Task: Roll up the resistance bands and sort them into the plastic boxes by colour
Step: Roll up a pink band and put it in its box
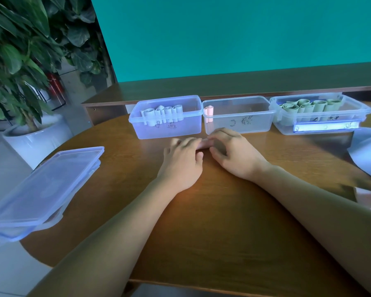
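A rolled pink band lies on the wooden table between my hands. My left hand and my right hand both curl their fingers over it and hide most of it. Behind them stand three clear plastic boxes. The left box holds several pale blue rolls. One pink roll stands in the left corner of the middle box. The right box holds several green rolls.
Stacked clear lids overhang the table's left edge. Loose pale bands lie at the right edge. A potted plant stands on the floor at left. A wooden ledge and a teal wall rise behind the boxes.
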Demonstrator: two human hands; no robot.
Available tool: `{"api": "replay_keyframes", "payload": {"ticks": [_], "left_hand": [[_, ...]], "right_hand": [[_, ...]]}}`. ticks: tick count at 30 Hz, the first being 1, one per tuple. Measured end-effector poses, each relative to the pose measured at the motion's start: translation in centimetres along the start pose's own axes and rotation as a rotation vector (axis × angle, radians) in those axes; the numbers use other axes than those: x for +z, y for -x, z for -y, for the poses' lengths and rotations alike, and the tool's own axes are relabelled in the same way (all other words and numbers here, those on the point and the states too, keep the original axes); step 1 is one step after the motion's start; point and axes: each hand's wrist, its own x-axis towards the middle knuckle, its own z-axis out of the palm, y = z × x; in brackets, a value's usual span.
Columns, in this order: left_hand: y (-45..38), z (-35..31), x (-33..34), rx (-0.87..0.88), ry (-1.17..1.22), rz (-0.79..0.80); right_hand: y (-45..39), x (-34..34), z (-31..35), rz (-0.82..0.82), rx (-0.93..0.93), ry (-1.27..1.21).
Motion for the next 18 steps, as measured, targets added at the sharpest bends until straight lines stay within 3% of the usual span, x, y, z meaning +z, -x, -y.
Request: {"api": "replay_keyframes", "payload": {"ticks": [9,18], "left_hand": [[-2.1,0.3,0.5,-0.069,0.005,0.066],[-4.3,1.6,1.0,-0.137,0.095,0.080]], "right_hand": [[-1.6,0.5,-0.6,0.062,0.059,0.054],[-3.5,1.6,-0.9,0.021,0.121,0.063]]}}
